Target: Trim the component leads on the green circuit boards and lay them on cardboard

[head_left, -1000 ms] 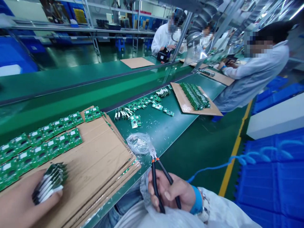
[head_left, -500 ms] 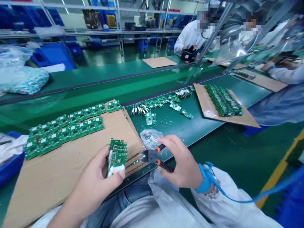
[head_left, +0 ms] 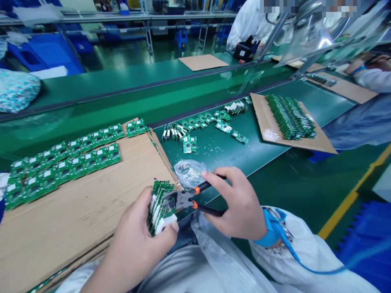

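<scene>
In my left hand [head_left: 139, 234] I grip a stack of green circuit boards [head_left: 159, 205] with white connectors at the lower end, fingers wrapped round their edges. My right hand [head_left: 236, 205], with a blue strap at the wrist, is closed on the dark handles of cutting pliers [head_left: 185, 199] banded in orange. The plier jaws are at the right side of the front board; whether they pinch a lead there is too small to tell. Just beyond the pliers lies a clear plastic bag [head_left: 190, 173] with thin metal clippings.
Rows of circuit boards [head_left: 73, 165] lie on stacked cardboard [head_left: 91, 199] at left. More loose boards [head_left: 198, 121] and scattered clippings are on the green bench [head_left: 222, 156]. A cardboard sheet [head_left: 267, 130] at right carries densely stacked boards. Co-workers sit beyond; a blue cord trails from my wrist.
The pliers' jaws have come up against the boards, which were apart from them before. My left hand has moved right with the stack, and the view has tilted down.
</scene>
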The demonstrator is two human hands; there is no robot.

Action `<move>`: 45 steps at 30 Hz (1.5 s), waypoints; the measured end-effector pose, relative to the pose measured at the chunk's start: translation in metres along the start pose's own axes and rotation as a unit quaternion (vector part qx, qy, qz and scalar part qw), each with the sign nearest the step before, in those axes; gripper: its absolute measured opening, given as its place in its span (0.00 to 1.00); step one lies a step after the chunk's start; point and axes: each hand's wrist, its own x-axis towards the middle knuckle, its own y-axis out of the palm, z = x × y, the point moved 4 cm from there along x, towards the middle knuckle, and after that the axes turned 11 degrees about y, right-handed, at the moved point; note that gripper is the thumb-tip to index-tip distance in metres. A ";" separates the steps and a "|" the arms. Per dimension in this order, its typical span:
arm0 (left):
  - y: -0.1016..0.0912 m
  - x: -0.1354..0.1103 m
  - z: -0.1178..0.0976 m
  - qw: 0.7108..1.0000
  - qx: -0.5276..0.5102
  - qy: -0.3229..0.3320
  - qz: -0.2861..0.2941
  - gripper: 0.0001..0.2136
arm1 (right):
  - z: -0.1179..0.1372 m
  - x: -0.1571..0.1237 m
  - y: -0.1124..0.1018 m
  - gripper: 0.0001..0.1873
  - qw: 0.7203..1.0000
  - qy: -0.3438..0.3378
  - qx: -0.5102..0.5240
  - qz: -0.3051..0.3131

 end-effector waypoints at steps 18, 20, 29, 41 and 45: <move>0.037 0.012 0.015 0.977 -0.163 -0.092 0.100 0.16 | -0.017 -0.009 -0.014 0.20 0.996 0.019 -0.051 0.064; 0.049 0.012 0.013 0.953 -0.247 -0.115 0.134 0.16 | -0.024 -0.012 -0.020 0.21 0.986 0.055 -0.044 0.150; 0.066 0.012 0.021 0.933 -0.309 -0.114 0.146 0.17 | -0.053 -0.023 -0.038 0.30 0.979 0.099 -0.017 0.179; 0.062 0.006 0.013 0.968 -0.231 -0.048 0.087 0.23 | -0.042 -0.022 -0.036 0.26 0.990 -0.019 -0.103 0.093; 0.060 0.007 0.014 0.975 -0.198 -0.026 0.099 0.24 | -0.039 -0.019 -0.034 0.25 0.990 -0.038 -0.124 0.061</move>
